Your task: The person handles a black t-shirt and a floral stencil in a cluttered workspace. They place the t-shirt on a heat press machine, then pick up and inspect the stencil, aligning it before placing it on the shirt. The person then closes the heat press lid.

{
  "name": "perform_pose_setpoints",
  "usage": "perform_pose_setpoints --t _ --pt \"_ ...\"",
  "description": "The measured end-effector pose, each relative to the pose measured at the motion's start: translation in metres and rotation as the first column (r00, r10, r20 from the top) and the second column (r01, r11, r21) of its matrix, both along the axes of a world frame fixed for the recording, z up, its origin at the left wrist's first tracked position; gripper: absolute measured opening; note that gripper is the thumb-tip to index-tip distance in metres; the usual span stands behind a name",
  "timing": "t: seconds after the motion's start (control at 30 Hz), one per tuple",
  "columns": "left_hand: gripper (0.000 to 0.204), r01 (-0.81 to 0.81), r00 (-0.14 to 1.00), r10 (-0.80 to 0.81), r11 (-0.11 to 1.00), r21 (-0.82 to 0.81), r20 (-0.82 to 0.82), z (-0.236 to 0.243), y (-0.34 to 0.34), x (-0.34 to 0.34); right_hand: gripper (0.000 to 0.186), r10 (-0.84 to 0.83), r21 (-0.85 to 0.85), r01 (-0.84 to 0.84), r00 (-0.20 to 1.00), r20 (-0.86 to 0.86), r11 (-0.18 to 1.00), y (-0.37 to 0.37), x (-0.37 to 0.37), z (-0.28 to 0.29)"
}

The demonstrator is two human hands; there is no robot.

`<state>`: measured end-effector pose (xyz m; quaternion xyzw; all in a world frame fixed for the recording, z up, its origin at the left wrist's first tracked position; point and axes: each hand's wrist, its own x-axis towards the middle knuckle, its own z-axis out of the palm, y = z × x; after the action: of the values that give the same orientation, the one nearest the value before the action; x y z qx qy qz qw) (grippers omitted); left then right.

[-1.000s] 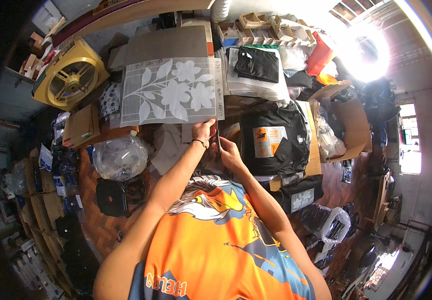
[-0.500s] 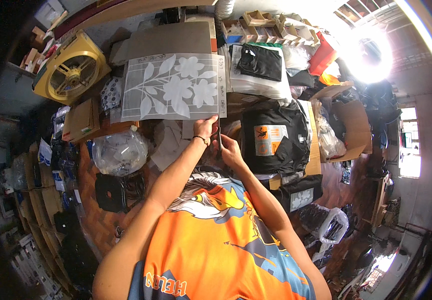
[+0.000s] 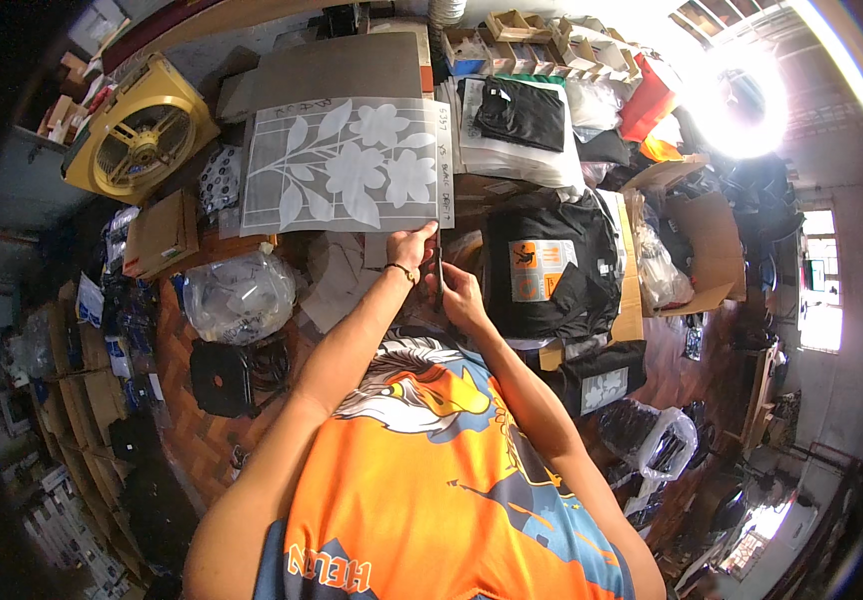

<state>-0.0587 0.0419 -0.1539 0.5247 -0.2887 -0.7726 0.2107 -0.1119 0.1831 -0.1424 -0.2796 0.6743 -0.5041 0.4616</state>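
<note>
A translucent grey sheet with a white flower-and-leaf pattern lies over the work table, with handwriting along its right strip. At its lower edge, close to the right corner, my left hand is closed on the sheet, thumb and fingers pinching the edge. My right hand, just below and to the right, is wrapped round a slim dark tool that looks like scissors. Its narrow end points up to the sheet's edge beside my left fingertips. How far the blades stand apart cannot be made out.
Behind the sheet lies a grey board. A yellow fan stands at left above a cardboard box. Right of the sheet are folded black garments and a black printed shirt. An open carton stands farther right.
The whole view has shifted slightly, with the sheet and table a little higher in the picture. Both hands keep nearly the same grip and place at the sheet's lower edge.
</note>
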Motion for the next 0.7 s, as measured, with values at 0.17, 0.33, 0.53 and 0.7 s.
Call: perform_pose_setpoints --t 0.17,0.33,0.53,0.7 --pt "0.014 0.012 1.000 -0.012 1.000 -0.009 0.024 0.004 0.000 0.000 0.025 -0.025 -0.053 0.025 1.000 0.005 0.998 -0.001 0.001 -0.008" --pt "0.015 0.061 0.998 -0.061 0.998 0.010 0.006 0.007 0.000 0.004 0.025 -0.040 -0.067 0.041 0.999 0.011 0.997 -0.003 0.001 -0.014" --pt "0.018 0.070 0.997 -0.070 0.997 -0.025 0.018 0.002 0.000 0.005 0.019 -0.038 -0.072 0.034 0.998 -0.048 0.997 -0.009 -0.001 -0.006" --pt "0.019 0.107 0.994 -0.107 0.994 -0.029 0.007 0.009 -0.002 0.010 0.023 -0.037 -0.022 0.037 0.998 -0.041 0.999 -0.012 -0.003 0.006"
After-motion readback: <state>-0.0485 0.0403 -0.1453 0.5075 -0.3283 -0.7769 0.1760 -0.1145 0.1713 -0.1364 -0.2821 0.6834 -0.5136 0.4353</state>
